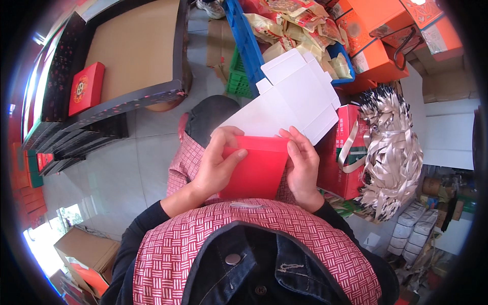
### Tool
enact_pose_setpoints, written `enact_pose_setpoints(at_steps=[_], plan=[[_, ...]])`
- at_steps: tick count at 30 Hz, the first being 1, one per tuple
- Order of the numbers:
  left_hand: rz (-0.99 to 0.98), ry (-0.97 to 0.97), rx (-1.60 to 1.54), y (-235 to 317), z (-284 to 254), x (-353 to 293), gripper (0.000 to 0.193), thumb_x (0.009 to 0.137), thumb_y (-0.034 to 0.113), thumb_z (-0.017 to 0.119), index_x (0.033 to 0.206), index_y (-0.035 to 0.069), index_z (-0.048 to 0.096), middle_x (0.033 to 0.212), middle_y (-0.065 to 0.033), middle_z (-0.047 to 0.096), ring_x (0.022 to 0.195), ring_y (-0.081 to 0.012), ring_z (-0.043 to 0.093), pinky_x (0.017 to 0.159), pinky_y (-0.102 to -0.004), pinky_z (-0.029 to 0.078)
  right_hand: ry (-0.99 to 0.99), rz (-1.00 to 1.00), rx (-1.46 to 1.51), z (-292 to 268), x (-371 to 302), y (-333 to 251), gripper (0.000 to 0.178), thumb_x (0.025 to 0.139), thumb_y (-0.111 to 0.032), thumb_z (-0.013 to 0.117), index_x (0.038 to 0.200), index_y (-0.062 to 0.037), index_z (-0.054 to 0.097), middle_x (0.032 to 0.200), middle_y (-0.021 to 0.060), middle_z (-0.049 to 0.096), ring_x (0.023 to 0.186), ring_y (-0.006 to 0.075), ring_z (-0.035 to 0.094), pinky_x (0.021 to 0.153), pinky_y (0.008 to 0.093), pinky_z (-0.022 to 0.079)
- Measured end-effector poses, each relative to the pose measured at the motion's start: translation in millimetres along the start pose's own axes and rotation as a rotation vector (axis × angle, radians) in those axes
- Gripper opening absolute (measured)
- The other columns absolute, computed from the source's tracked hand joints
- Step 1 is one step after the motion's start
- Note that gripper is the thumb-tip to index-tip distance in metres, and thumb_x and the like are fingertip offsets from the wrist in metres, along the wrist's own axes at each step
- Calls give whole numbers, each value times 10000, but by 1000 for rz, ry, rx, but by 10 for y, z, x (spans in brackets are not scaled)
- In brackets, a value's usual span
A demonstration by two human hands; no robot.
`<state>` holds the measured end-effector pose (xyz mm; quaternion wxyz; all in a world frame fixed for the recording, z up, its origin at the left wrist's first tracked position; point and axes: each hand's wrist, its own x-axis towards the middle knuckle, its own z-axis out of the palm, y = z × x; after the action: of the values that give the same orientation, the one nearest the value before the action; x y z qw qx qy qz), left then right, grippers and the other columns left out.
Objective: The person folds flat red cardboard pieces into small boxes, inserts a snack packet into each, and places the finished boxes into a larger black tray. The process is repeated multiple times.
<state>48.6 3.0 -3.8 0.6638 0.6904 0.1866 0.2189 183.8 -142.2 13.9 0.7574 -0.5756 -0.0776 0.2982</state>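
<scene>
A flat box blank lies between my hands, with its red panel [256, 170] toward me. Beyond the panel spreads a white sheet with creases and cut flaps [295, 96]; the two look like one piece of card, though the join is partly hidden. My left hand [219, 160] grips the red panel's left edge, thumb on its face and fingers behind. At the panel's upper right corner, my right hand [302, 168] pinches the edge between thumb and fingers. The panel is tilted above my lap, over a red patterned apron [198, 239].
At left, a black-edged tray [137, 46] holds a small red box [86, 89]. A blue crate [243, 48] full of packets stands ahead. To my right are a bundle of beige ribbons [391, 157] and a red box [348, 175]; orange boxes [376, 58] are stacked at upper right.
</scene>
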Motion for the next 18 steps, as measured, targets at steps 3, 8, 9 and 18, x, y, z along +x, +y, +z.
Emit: enact_pose_setpoints(at_steps=[3,8,9,18], plan=[[-19,8,28,12,8,0,231,872,5,630,879,70,409,1176,-105,482,1049,-148,465,918,-271,394,-102,159,-18,-148,175,-5,237,923,-41,604,1135,66,605,1104,159,658,1021,179,626,928,282,479],[79,28,249,42,47,45,271,835,39,695,909,71,437,1169,-119,496,1067,-190,497,919,-301,429,2,25,-105,-17,136,58,139,929,-63,607,1016,44,624,1037,126,675,958,158,630,895,272,482],[62,41,250,34,59,48,278,829,42,702,909,70,438,1167,-123,500,1060,-199,506,910,-306,438,25,-10,-117,14,116,90,127,936,-67,598,1000,40,620,1031,120,674,947,156,629,891,274,481],[-7,96,244,21,88,14,295,820,54,720,907,62,439,1151,-129,516,1002,-191,543,812,-306,498,-66,-387,-434,6,-47,221,154,984,-54,455,1076,26,548,1146,160,617,1084,199,571,966,330,433]])
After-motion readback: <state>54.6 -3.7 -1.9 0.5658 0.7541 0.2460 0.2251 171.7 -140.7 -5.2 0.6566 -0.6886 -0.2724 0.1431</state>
